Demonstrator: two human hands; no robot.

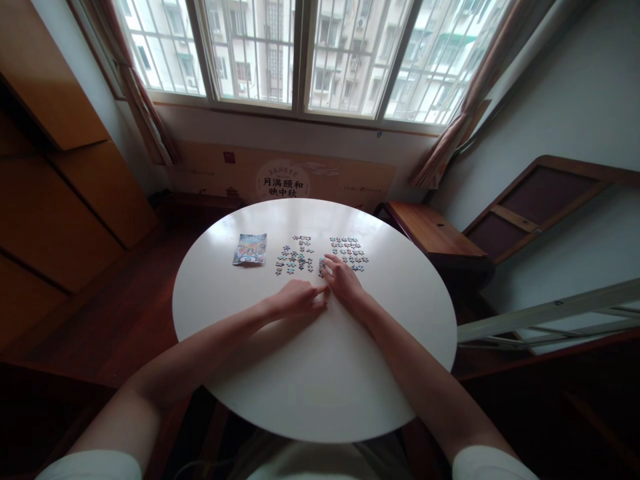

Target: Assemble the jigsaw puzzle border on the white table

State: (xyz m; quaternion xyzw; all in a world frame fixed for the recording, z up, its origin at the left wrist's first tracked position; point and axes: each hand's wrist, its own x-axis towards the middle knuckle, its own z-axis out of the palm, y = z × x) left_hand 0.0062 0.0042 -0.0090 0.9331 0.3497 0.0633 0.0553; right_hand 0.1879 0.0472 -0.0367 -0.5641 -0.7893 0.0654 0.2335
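Observation:
On the white round table, my right hand [343, 279] rests with its fingers bent against a small joined strip of jigsaw puzzle pieces [321, 267], partly covering it. My left hand [300, 297] lies just below and to the left, its forefinger stretched towards the right thumb and no piece visible in it. Left of the strip is a loose group of puzzle pieces [301, 260]. To the right, more puzzle pieces [349, 244] are laid out in rough rows, the nearest ones close to my right fingers.
A colourful printed packet [251, 250] lies on the left of the round table [325, 380]. Behind it stands a long printed board [320, 177] below the barred windows. A wooden stool or bench [425, 230] stands at the right, near a leaning wooden frame [540, 200].

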